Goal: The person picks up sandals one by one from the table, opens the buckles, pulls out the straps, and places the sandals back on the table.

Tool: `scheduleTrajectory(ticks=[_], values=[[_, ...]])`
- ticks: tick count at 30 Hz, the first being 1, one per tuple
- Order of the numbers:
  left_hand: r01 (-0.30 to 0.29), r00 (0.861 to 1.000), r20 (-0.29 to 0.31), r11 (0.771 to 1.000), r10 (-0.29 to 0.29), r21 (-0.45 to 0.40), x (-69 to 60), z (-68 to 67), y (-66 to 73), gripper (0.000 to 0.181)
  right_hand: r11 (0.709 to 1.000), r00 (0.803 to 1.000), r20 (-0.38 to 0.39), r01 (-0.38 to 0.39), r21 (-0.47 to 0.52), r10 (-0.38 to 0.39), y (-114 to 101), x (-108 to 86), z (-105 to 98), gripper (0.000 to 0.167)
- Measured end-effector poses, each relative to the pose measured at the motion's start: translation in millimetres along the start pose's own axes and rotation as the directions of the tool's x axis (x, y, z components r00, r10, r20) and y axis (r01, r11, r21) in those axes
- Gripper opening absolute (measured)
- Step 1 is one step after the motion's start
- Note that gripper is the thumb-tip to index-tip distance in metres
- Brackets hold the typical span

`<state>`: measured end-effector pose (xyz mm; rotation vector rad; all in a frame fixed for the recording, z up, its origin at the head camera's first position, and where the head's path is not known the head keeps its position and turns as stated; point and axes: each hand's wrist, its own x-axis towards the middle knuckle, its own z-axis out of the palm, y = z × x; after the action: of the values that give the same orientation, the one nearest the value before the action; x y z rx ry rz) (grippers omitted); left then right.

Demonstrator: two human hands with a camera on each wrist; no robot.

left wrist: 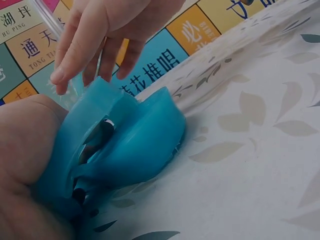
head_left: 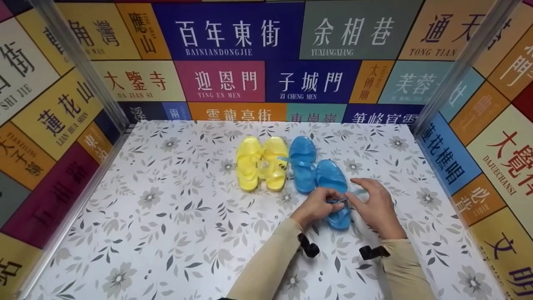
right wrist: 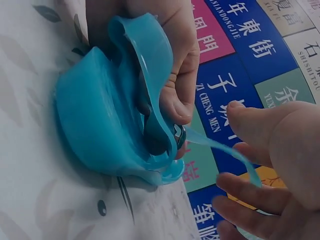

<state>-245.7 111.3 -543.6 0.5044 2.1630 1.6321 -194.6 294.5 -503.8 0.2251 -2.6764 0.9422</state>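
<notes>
A blue jelly sandal (head_left: 332,175) lies on the floral surface, toe pointing away. My left hand (head_left: 317,205) grips it at the ankle strap, with the thumb beside a small metal buckle (right wrist: 180,134) in the right wrist view. From that buckle a thin strap (right wrist: 220,144) stretches toward my right hand (head_left: 377,204), its end lying against the fingers. The right thumb and fingers are spread apart. In the left wrist view, the sandal's heel (left wrist: 157,135) faces the camera, and the left palm covers part of the strap.
The other blue sandal (head_left: 302,150) lies just left of the held one. Left of that, a pair of yellow sandals (head_left: 249,166) stands side by side. Panels with printed characters (head_left: 227,31) wall in the back and both sides of the floral tabletop (head_left: 175,233).
</notes>
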Motion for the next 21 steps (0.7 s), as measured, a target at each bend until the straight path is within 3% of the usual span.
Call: scheduleTrajectory(ticks=[3,8,14,17,21], values=[[-0.035,0.999,0.013,0.998,0.034,0.05,0.2,-4.1,0.5,0.014,0.996,0.997,-0.014,0.076,-0.054,-0.077,-1.0,2.7,2.6,0.037],[-0.117,0.993,0.009,0.979,0.117,0.168,0.3,-7.1,1.7,0.019,0.987,0.988,0.042,0.151,-0.06,-0.149,-0.1,4.6,8.4,0.023],[-0.144,0.987,-0.028,0.941,0.16,0.305,-1.2,-5.2,4.7,0.021,0.984,0.983,0.059,0.178,-0.032,-0.176,1.6,4.2,11.0,0.015],[-0.162,0.981,-0.042,0.912,0.191,0.376,-2.5,-5.5,6.0,0.022,0.987,0.985,0.07,0.162,-0.016,-0.16,1.9,4.2,11.3,0.013],[-0.203,0.966,-0.045,0.854,0.255,0.479,-4.5,-7.8,7.1,0.021,0.99,0.985,0.098,0.14,0.0,-0.139,2.3,4.6,12.8,0.011]])
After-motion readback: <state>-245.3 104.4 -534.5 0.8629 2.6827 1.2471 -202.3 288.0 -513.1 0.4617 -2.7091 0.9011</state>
